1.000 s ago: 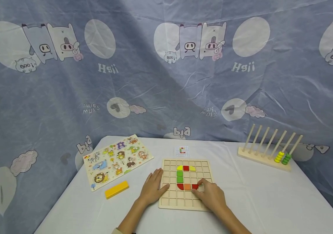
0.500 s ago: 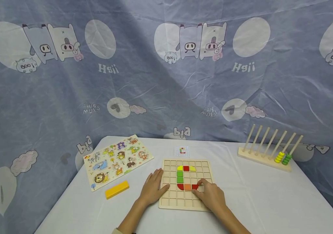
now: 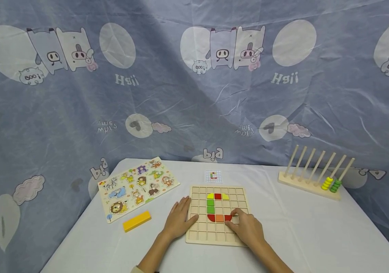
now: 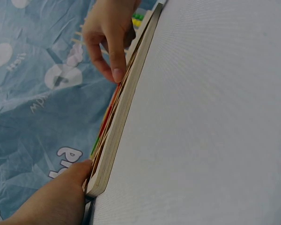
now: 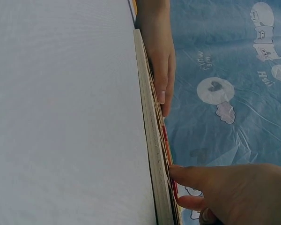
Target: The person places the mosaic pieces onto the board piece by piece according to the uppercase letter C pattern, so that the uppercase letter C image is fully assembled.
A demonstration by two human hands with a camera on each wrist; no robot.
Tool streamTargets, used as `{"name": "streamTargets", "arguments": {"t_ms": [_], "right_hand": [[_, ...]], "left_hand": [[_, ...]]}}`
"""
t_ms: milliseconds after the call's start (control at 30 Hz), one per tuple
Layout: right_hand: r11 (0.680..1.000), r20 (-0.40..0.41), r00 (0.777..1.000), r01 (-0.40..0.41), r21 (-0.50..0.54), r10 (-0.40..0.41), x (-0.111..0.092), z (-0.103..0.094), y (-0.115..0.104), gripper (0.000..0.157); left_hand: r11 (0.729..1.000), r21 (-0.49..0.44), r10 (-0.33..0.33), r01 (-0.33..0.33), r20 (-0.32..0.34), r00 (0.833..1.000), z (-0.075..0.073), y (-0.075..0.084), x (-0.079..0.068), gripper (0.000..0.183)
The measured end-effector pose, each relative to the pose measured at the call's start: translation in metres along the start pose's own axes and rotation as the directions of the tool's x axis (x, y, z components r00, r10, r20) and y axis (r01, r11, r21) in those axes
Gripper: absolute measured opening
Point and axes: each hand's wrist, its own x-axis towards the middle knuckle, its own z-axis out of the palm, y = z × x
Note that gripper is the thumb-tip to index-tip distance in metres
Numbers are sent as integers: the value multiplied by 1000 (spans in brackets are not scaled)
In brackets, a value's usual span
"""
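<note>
A wooden grid board (image 3: pixel 198 237) lies mid-table, with coloured tiles forming a C: yellow corners, a red square (image 3: pixel 217 196), green tiles (image 3: pixel 210 206), an orange square (image 3: pixel 219 218) and dark red rounded corners. My left hand (image 3: pixel 176 220) rests flat along the board's left edge, thumb over its rim. Thumb and index finger of my right hand (image 3: pixel 249 227) pinch the dark red corner tile (image 3: pixel 228 217) at the C's lower right, in its cell. In the right wrist view, the right fingertips (image 5: pixel 175 171) meet the board's top face edge-on.
Behind the board lies a small pattern card (image 3: pixel 213 176) showing a similar C. An animal puzzle board (image 3: pixel 129 197) and a yellow box (image 3: pixel 137 221) are at left. A peg rack (image 3: pixel 307 185) with yellow and green beads stands at back right, before a printed curtain (image 3: pixel 194 94).
</note>
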Motion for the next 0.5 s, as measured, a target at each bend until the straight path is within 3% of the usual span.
{"name": "streamTargets", "arguments": {"t_ms": [267,500], "right_hand": [[997,11,999,-37,67,37,7,-11,0,32],[988,36,996,-90,125,87,8,-26,5,32]], "left_hand": [[1000,-4,6,-6,-6,1000,-2,0,7,73],[1000,-13,-10,10,11,1000,0,-1,3,73]]}}
